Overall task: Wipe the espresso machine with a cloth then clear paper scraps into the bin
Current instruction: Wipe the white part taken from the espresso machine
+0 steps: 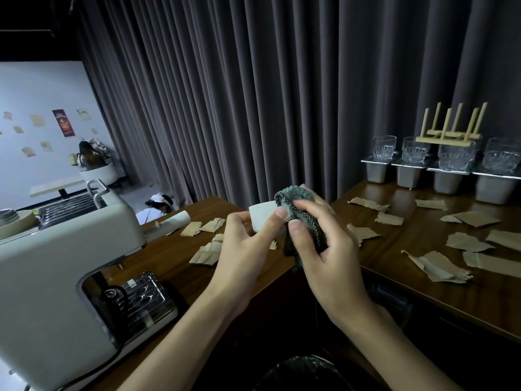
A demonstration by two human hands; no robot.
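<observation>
Wipe step: left grip (242, 244) holding white part (263, 217), right grip (324, 249) clutching cloth (296, 197) against it. Espresso machine (70, 249) sitting 8 o'clock. Paper scraps (437, 266) lying 3 o'clock on tabletop (417, 294) (untouched); next needing hands freed.

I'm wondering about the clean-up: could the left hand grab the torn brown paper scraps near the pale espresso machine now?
Probably not yet. The left hand grips a small white cup, so it is occupied, though the torn brown paper scraps lie close by with nothing in between.
</observation>
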